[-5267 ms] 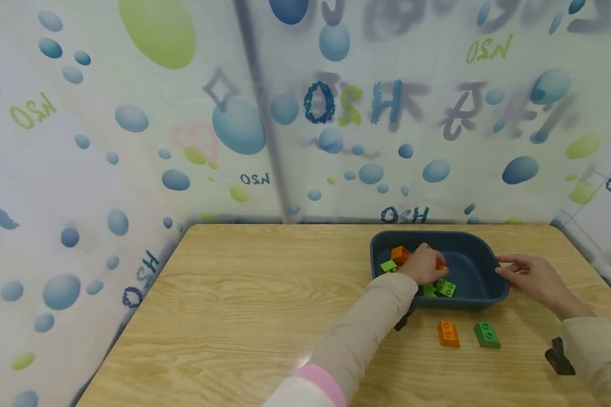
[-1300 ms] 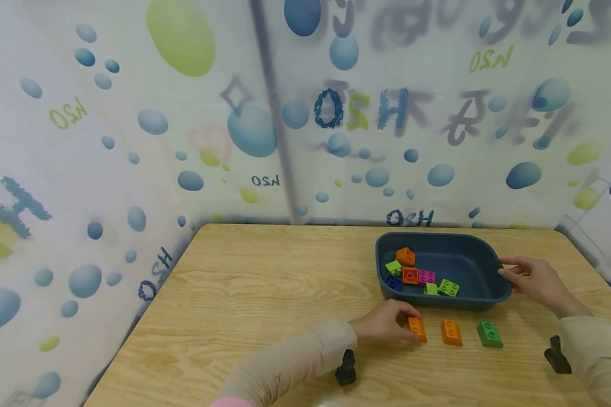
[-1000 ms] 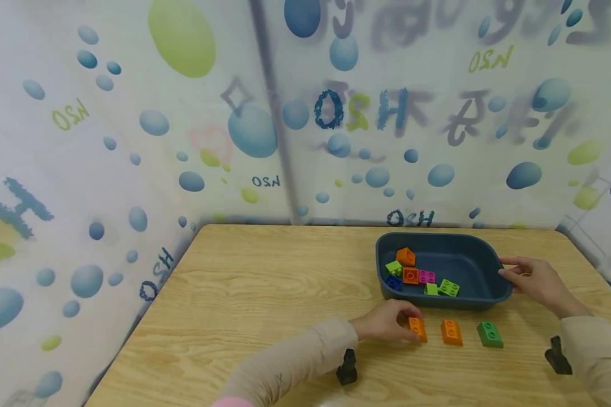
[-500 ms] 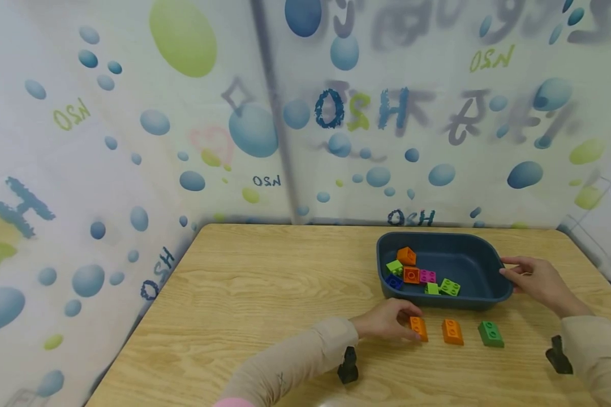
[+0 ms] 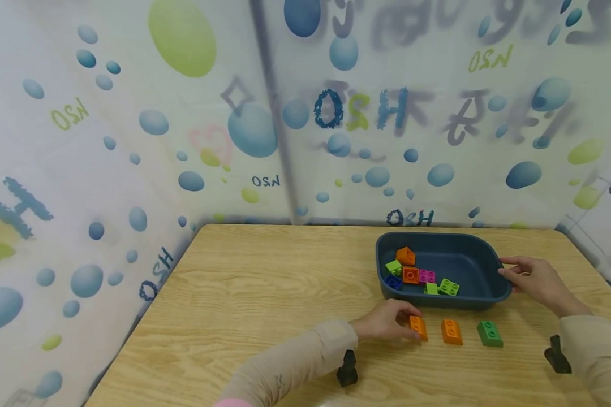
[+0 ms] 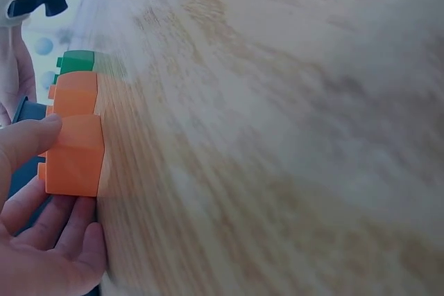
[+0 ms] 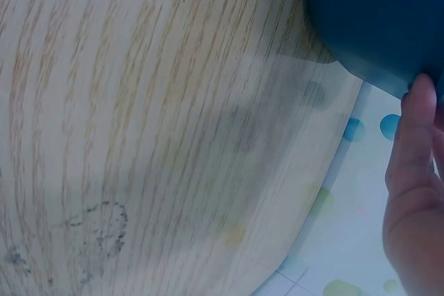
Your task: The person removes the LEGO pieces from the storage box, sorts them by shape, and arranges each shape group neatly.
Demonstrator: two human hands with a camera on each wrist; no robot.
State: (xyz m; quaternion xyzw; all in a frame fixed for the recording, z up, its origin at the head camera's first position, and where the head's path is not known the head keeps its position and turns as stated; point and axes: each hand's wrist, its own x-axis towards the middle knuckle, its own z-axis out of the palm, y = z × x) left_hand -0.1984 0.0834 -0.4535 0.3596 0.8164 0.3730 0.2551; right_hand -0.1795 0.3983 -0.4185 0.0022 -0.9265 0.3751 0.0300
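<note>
In the head view my left hand (image 5: 387, 322) is at the table in front of a dark blue basin (image 5: 481, 299). Its thumb and fingers pinch an orange toy building brick (image 5: 417, 328) by its sides. The left wrist view shows that orange brick (image 6: 75, 157) standing on the tabletop between thumb and fingers. To its right, a second orange brick (image 5: 451, 332) and a green brick (image 5: 490, 334) continue a spaced row. My right hand (image 5: 537, 282) holds the basin's right end, thumb and index finger at the rim; its other fingers are partly hidden.
Several bricks lie in the basin's left part: orange (image 5: 405, 256), pink (image 5: 427, 276), dark blue (image 5: 393, 282) and lime green (image 5: 448, 287). The wooden table (image 5: 265, 282) ends at a patterned wall covering (image 5: 356, 164). Black camera mounts (image 5: 347, 368) hang at both wrists.
About five seconds ago my left hand was inside the basin; it has come out to the front, and an orange brick now stands left of the other two. The last second shows no visible movement.
</note>
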